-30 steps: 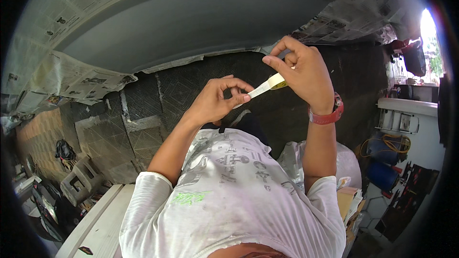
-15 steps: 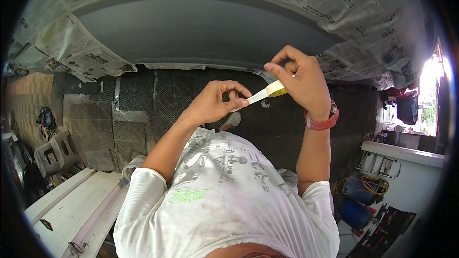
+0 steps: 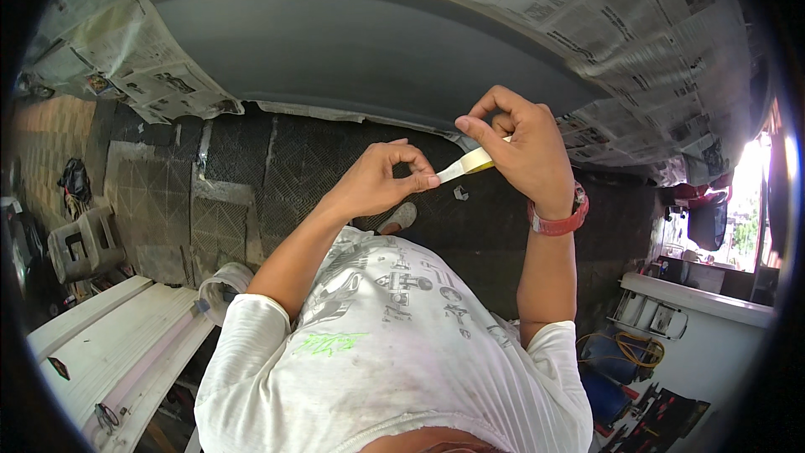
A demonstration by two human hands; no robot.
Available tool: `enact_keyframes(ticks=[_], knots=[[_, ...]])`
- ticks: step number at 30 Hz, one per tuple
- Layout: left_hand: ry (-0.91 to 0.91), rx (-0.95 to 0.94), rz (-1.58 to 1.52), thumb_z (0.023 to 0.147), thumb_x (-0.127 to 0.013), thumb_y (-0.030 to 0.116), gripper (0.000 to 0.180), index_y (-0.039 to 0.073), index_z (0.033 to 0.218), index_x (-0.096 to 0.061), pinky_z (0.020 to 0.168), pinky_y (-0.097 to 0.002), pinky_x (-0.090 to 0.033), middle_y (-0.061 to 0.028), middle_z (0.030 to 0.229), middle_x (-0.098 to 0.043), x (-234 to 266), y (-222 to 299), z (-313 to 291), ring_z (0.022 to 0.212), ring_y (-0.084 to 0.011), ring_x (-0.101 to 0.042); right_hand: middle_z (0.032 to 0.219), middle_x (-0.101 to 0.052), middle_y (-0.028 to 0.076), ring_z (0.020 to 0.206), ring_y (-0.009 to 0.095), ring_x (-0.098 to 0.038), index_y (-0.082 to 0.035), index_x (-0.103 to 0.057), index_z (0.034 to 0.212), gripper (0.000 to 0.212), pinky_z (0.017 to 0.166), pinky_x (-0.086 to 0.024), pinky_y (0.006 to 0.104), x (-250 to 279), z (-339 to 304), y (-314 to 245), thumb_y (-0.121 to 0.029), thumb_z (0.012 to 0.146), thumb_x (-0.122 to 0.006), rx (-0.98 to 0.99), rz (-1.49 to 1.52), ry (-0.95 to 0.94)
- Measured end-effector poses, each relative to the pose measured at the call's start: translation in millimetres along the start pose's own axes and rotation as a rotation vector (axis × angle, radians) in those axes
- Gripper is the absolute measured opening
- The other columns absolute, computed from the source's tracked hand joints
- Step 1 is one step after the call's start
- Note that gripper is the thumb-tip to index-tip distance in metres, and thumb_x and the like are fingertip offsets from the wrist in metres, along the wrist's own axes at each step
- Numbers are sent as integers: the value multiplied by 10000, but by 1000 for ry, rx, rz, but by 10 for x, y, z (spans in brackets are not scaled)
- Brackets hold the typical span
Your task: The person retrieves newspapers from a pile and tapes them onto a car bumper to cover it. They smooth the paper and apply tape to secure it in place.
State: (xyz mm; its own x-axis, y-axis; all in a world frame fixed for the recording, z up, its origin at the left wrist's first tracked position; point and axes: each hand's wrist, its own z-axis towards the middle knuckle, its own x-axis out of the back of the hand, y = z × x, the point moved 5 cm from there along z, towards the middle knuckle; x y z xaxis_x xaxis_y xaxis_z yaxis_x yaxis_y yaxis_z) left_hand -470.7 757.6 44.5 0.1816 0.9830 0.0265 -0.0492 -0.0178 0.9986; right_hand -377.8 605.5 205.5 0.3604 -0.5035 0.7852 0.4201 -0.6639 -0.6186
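Note:
A roll of pale yellow masking tape [image 3: 479, 159] is in my right hand [image 3: 530, 151], whose fingers close around it and partly hide it. My left hand [image 3: 381, 178] pinches the free end of the tape between thumb and forefinger. A short strip stretches between the two hands. Beyond them lies a smooth grey panel [image 3: 369, 42], bordered by newspaper sheets [image 3: 620, 25] along its top and sides. Both hands are in front of the panel's lower edge and apart from it.
Dark patterned mats [image 3: 226, 189] cover the floor below the panel. To the left are a long white board [image 3: 117, 344], a clear round tub [image 3: 225, 289] and a grey plastic step [image 3: 84, 243]. A white counter [image 3: 704, 298] and blue containers [image 3: 608, 394] stand at the right.
The view has shifted slightly, moving the panel and surroundings in the picture. My hands keep the same hold on the tape, with the right hand slightly closer to the left.

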Motion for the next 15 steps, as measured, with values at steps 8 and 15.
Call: enact_keyframes(ticks=[8, 15], knots=[[-42, 90, -43, 981, -841, 212, 165, 73, 1070, -831, 1171, -442, -445, 5, 878, -723, 86, 84, -49, 861, -125, -669, 472, -512, 47, 424, 142, -446, -43, -724, 897, 299, 520, -344, 353, 7, 35, -35, -315, 955, -834, -22, -20, 2], [28, -34, -64, 977, -850, 243, 199, 47, 998, -819, 1241, -483, -382, -31, 1057, -779, 156, 137, -57, 997, -147, -699, 478, -508, 55, 425, 149, -441, -42, -723, 898, 299, 516, -337, 357, -51, 56, -204, -315, 957, -830, 37, -69, 23]])
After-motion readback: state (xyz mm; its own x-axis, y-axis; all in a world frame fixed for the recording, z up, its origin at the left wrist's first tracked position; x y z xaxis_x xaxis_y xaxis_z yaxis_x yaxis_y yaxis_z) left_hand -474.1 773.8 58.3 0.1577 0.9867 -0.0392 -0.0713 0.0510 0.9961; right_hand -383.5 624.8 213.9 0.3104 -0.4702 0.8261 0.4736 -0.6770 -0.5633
